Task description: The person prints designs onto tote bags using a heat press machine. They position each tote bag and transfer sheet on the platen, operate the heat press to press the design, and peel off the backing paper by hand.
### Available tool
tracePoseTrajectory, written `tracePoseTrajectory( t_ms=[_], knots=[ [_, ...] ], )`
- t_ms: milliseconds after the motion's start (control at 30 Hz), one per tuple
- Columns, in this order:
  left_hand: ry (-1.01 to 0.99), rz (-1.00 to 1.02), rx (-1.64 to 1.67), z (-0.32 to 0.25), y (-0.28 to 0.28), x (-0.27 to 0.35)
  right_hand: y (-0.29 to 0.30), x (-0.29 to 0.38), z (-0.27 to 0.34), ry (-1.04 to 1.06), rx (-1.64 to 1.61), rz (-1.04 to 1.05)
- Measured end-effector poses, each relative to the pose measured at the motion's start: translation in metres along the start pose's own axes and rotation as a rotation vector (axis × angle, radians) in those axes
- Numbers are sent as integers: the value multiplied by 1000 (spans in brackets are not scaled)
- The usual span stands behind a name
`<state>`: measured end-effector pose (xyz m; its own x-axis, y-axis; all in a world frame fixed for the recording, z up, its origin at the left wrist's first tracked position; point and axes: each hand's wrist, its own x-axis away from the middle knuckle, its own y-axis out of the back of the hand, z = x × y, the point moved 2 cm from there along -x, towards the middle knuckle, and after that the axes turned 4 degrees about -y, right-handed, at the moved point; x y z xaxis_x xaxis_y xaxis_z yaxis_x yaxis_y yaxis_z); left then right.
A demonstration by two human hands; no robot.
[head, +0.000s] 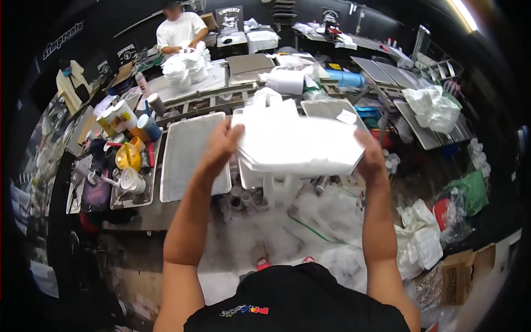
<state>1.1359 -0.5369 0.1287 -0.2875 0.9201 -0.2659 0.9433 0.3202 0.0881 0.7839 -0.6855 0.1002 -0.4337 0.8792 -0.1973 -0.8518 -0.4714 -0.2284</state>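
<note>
A thick stack of white bags [298, 143], with loop handles at its top and bottom, is held up in front of me, level and overexposed by the light. My left hand [224, 141] grips its left edge, the thumb on top. Around the right edge closes my right hand [368, 153], slightly blurred. Beneath and behind the stack are flat grey boards; one grey board [195, 155] lies to the left of it, and another [332, 108] shows partly behind its right side. The fingers under the stack are hidden.
Paint tubs and a yellow container [127, 155] crowd a board at left. Across the bench a person [180, 29] handles a white pile [186, 66]. A white plastic bundle [433, 108] lies on panels at right. Plastic bags [419, 236] and a cardboard box [456, 278] are low at right.
</note>
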Motion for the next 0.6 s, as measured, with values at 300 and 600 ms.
tracePoseTrajectory(
  t_ms=[300,600],
  knots=[
    [-202,-112,115,13,43,-74,-45,-136,12,140,82,32],
    [649,-178,-251,338,-16,-85,73,-204,-297,-508,755,-184]
  ],
)
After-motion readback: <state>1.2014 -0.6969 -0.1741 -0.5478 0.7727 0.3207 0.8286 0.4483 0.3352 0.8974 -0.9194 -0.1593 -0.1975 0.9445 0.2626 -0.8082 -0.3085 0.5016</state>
